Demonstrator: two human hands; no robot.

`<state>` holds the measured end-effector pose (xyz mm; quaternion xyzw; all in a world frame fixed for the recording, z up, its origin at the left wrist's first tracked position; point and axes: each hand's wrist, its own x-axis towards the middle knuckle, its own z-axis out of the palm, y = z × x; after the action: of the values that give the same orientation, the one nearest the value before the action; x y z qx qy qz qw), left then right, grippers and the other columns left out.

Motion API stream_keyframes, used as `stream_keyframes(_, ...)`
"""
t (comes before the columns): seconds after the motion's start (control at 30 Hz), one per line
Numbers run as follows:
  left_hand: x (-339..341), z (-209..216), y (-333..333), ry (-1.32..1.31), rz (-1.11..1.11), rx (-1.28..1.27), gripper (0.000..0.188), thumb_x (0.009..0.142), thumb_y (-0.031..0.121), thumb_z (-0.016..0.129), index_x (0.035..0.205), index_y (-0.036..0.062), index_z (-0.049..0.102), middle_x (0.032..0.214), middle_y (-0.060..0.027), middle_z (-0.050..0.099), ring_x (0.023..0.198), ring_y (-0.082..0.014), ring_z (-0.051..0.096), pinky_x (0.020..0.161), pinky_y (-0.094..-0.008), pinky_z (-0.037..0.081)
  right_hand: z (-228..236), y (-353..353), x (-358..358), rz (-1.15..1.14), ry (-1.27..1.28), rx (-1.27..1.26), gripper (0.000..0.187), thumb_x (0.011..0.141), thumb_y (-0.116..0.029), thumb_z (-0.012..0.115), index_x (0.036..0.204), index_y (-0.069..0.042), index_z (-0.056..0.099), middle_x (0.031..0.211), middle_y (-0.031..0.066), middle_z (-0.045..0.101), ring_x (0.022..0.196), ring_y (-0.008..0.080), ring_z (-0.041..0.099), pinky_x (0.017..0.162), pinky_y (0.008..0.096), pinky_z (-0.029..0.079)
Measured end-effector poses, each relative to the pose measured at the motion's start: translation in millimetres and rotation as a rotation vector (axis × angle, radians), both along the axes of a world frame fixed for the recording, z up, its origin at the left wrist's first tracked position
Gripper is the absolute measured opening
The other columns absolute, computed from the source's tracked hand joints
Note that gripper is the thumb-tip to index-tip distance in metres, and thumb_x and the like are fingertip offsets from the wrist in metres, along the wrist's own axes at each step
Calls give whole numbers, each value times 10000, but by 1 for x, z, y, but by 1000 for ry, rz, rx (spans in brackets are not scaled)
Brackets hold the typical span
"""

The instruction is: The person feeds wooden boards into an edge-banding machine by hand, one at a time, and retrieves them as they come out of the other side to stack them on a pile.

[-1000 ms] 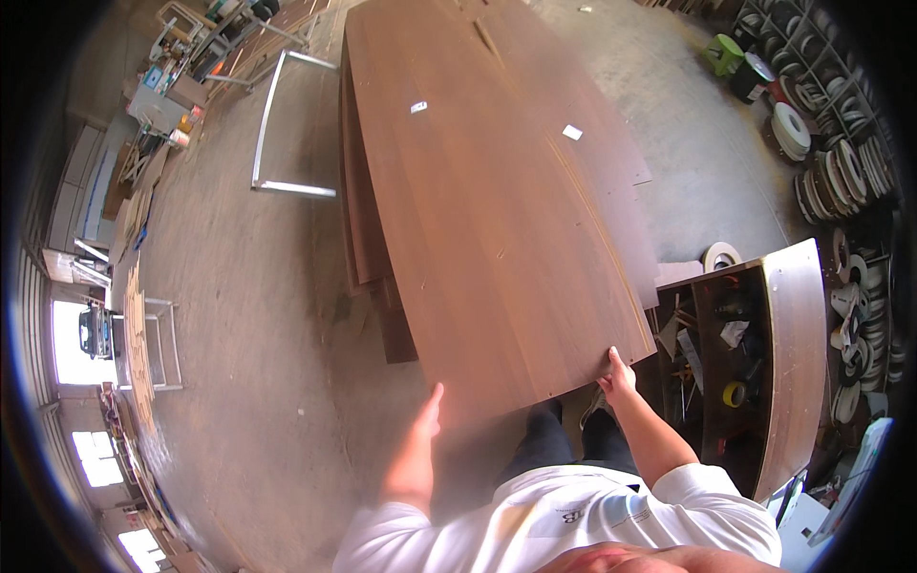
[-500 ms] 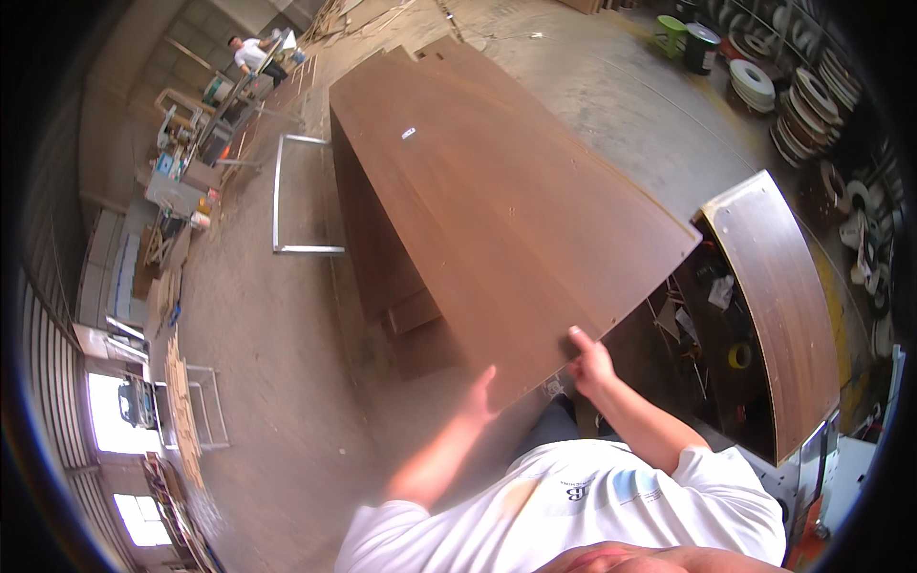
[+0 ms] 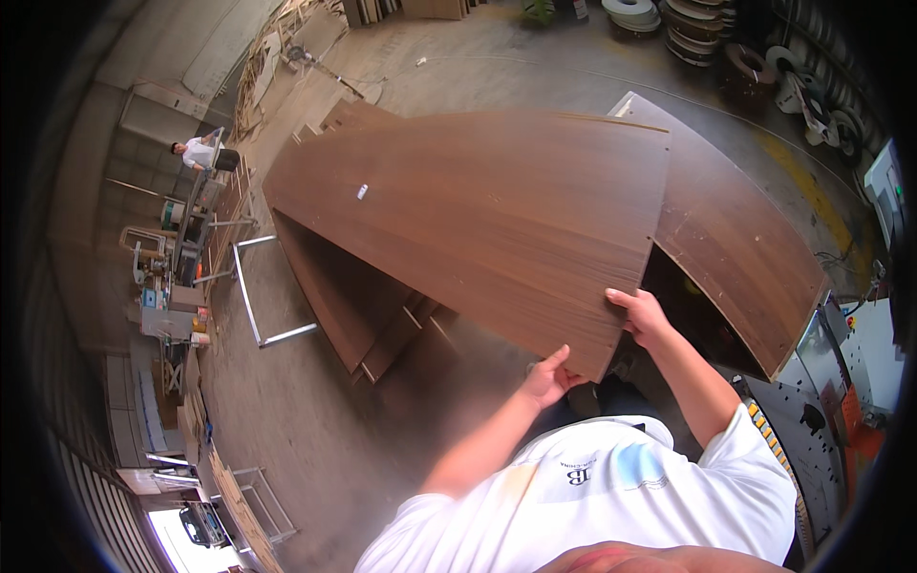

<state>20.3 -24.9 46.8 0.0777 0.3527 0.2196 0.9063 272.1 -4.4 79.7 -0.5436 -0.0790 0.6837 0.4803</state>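
Observation:
A large brown wood-grain panel (image 3: pixel 478 210) stretches away from me, with a small white label (image 3: pixel 362 192) on its top face. My left hand (image 3: pixel 551 379) is closed on the near edge by the left corner, thumb on top and fingers mostly underneath. Farther right along that edge, my right hand (image 3: pixel 642 315) grips the panel the same way, its fingers hidden below. The panel's right side overlaps a second brown panel (image 3: pixel 735 239), which lies on a dark-sided bench or cart whose inside is in shadow.
More brown panels (image 3: pixel 334 296) are stacked below on the left. Past them stands a metal frame (image 3: pixel 250 291) on the floor. Rolls of edging (image 3: pixel 693 24) line the far right. White machinery (image 3: pixel 812 420) is close at my right. Another person (image 3: pixel 201 153) stands far left by a workbench.
The held panel's near end has swung right and now overlaps the panel there. My left hand has come nearer to my right along the edge. The whole view has turned.

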Motion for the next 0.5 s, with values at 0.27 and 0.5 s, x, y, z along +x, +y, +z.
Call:
stream_keyframes(0.27,9,-36,28,257,79,4,442,930,487,632,1202,139,607,1068,-57,648,1056,-226,599,957,-436,465,25,-131,162,-187,-266,-61,408,884,-239,688,1199,9,614,1115,106,675,1001,205,648,887,363,505)
stream_keyframes(0.5,-81,-75,114,327,424,54,313,976,355,596,1121,79,611,1022,-67,655,978,-220,623,900,-381,521,39,-231,253,-386,-584,-117,387,909,-317,686,1122,2,633,1040,63,683,941,144,640,854,292,492)
